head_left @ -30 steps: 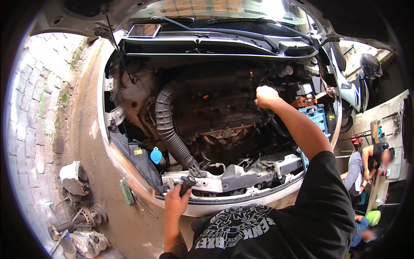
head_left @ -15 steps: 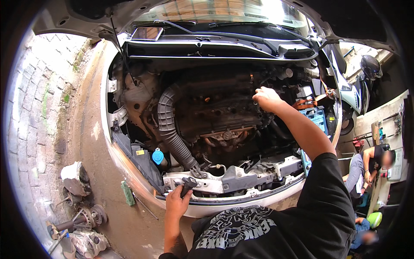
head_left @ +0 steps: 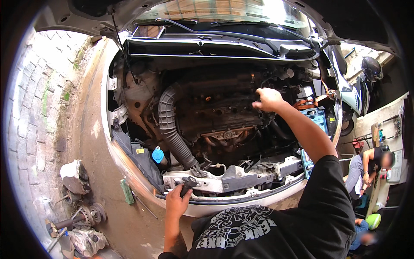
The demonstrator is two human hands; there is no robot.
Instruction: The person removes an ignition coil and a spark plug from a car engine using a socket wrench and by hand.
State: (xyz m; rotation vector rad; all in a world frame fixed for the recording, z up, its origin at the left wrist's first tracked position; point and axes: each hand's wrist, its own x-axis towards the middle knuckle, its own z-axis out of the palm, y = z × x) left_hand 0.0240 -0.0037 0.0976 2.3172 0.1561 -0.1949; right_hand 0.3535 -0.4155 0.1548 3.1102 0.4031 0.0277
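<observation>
My left hand [head_left: 176, 200] is closed around a black part [head_left: 188, 185] with a blocky head, shaped like an ignition coil, at the front crossmember of the car. Over the right end of the dark engine [head_left: 215, 123] hovers my right hand [head_left: 271, 100]. Its thumb and forefinger point left and stand apart, with nothing visible between them; the other fingers are partly hidden. Several round holes run along the engine's top. A ribbed grey air hose [head_left: 167, 116] curves down its left side.
The raised hood [head_left: 86, 19] overhangs the bay. A phone [head_left: 148, 32] lies below the windshield. A blue tool case [head_left: 317, 118] rests at the bay's right edge, near orange straps [head_left: 305, 103]. Removed car parts [head_left: 88, 213] lie on the left floor. Another person [head_left: 371, 168] sits at right.
My right hand's thumb and forefinger have spread apart, and the hand has shifted slightly. My left hand stays in place with the black part.
</observation>
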